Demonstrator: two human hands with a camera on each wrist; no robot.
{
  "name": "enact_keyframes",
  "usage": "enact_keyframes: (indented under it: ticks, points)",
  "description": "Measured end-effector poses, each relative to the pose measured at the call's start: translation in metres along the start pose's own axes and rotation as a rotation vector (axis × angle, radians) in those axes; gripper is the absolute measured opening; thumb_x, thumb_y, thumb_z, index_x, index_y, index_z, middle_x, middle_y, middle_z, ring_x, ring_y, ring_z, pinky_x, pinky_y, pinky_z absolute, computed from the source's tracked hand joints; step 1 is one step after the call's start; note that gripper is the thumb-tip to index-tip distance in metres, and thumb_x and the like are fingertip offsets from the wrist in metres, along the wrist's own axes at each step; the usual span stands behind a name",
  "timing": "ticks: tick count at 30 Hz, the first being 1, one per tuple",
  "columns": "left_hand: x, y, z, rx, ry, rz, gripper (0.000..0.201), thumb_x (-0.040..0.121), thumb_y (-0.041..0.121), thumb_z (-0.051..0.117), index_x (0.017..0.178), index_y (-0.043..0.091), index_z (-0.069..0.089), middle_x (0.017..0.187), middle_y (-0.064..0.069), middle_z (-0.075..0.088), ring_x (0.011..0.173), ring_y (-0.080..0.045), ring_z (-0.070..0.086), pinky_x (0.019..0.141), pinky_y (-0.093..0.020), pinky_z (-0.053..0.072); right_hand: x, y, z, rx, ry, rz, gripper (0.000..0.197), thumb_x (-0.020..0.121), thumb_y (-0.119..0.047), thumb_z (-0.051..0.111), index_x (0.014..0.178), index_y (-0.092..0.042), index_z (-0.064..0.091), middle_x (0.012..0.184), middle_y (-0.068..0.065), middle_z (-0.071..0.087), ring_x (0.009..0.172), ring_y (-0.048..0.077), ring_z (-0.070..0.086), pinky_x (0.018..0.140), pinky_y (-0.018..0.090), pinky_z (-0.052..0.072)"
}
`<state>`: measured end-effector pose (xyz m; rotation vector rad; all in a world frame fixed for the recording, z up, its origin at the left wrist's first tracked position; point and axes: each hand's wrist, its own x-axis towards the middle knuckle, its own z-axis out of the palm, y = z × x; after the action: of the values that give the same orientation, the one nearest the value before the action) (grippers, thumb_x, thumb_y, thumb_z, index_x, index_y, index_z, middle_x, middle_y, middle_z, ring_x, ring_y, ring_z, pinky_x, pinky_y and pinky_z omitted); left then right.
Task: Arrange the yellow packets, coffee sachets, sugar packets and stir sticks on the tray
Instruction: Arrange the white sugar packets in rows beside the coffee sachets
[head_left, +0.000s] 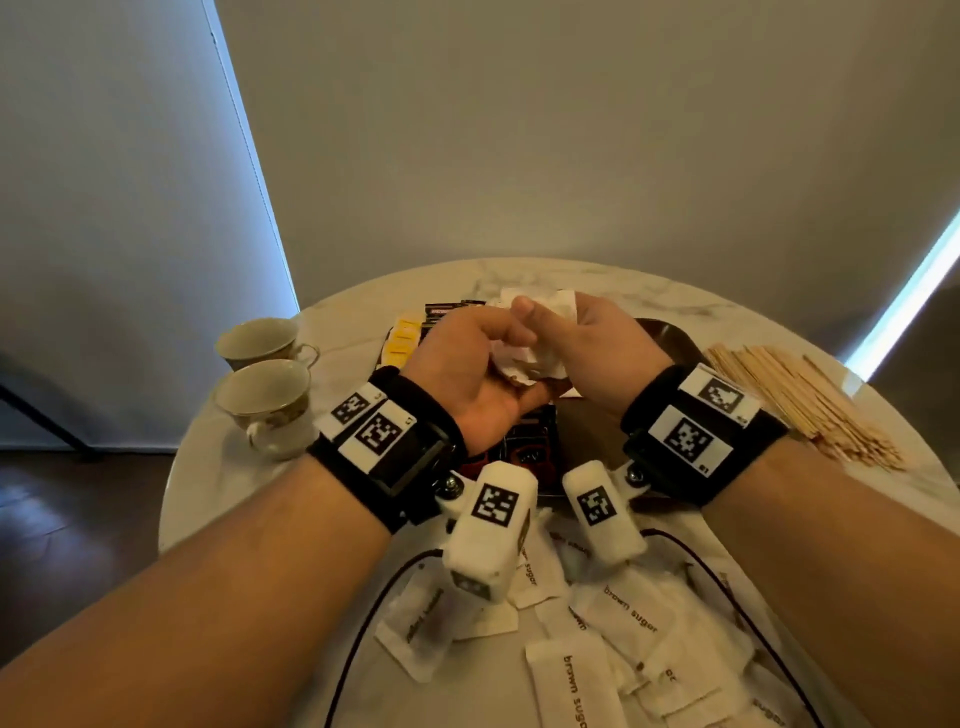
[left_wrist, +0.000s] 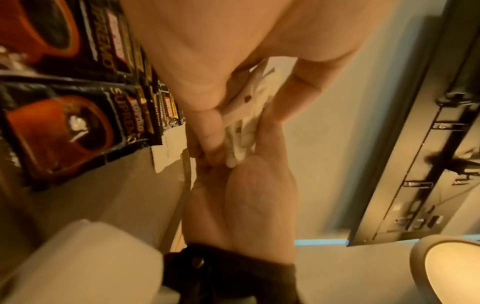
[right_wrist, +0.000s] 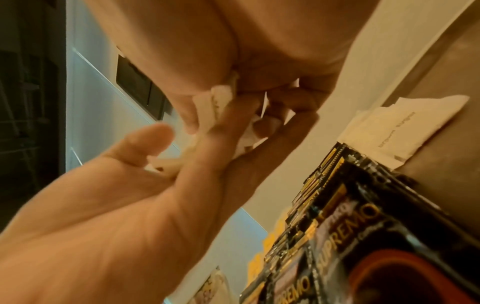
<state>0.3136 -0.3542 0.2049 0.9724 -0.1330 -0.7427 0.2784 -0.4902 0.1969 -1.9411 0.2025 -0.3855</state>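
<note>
Both hands meet above the dark tray (head_left: 672, 338) and grip one bundle of white sugar packets (head_left: 540, 361). My left hand (head_left: 496, 358) curls its fingers round the bundle (left_wrist: 245, 117). My right hand (head_left: 550, 332) pinches it from the other side, thumb on top. On the tray lie yellow packets (head_left: 402, 340) at the far left and rows of black coffee sachets (head_left: 441, 309) beside them. More coffee sachets (left_wrist: 72, 127) show under the hands. One sugar packet (right_wrist: 405, 131) lies flat on the tray. The wooden stir sticks (head_left: 795, 402) are heaped on the table to the right.
Several loose brown sugar packets (head_left: 623, 618) are scattered on the round marble table (head_left: 363, 691) near me, under the wrists. Two teacups (head_left: 262, 338) (head_left: 270, 402) stand at the left edge. Black cables (head_left: 363, 623) trail across the near side.
</note>
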Motion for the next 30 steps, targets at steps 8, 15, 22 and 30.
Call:
enact_keyframes:
  ticks: [8, 15, 22, 30]
  points:
    - [0.030, -0.001, -0.012, 0.115, 0.052, 0.061, 0.027, 0.097, -0.002, 0.061, 0.122, 0.002, 0.068, 0.098, -0.013, 0.078, 0.086, -0.024, 0.077, 0.066, -0.035, 0.064, 0.017, 0.017, -0.011, 0.082, -0.048, -0.033, 0.026, 0.102, -0.037, 0.059, 0.099, -0.019, 0.078, 0.095, -0.007, 0.077, 0.088, 0.008, 0.072, 0.082, 0.030, 0.056]
    - [0.038, -0.008, -0.025, 0.243, 0.019, 0.140, 0.030, 0.094, 0.003, 0.069, 0.123, 0.009, 0.067, 0.103, -0.012, 0.078, 0.088, -0.027, 0.078, 0.066, -0.038, 0.062, 0.019, 0.036, -0.018, 0.433, -0.074, 0.033, 0.010, 0.085, -0.013, 0.075, 0.088, -0.011, 0.066, 0.081, 0.003, 0.070, 0.074, 0.016, 0.068, 0.064, 0.030, 0.054]
    - [0.036, -0.005, -0.033, 0.178, -0.032, 0.089, 0.026, 0.095, -0.002, 0.064, 0.117, 0.010, 0.066, 0.096, -0.012, 0.079, 0.087, -0.028, 0.078, 0.060, -0.035, 0.062, 0.018, 0.040, -0.028, 0.608, -0.080, 0.091, 0.014, 0.077, -0.021, 0.072, 0.086, -0.015, 0.063, 0.084, 0.002, 0.067, 0.068, 0.012, 0.059, 0.054, 0.025, 0.051]
    - [0.028, -0.007, -0.031, 0.329, -0.157, 0.116, 0.047, 0.088, -0.016, 0.062, 0.124, 0.015, 0.062, 0.091, -0.005, 0.079, 0.081, -0.022, 0.078, 0.061, -0.034, 0.062, 0.012, 0.041, -0.024, 0.405, -0.167, 0.048, 0.015, 0.074, -0.028, 0.076, 0.082, -0.016, 0.070, 0.067, -0.008, 0.064, 0.067, 0.014, 0.050, 0.059, 0.027, 0.045]
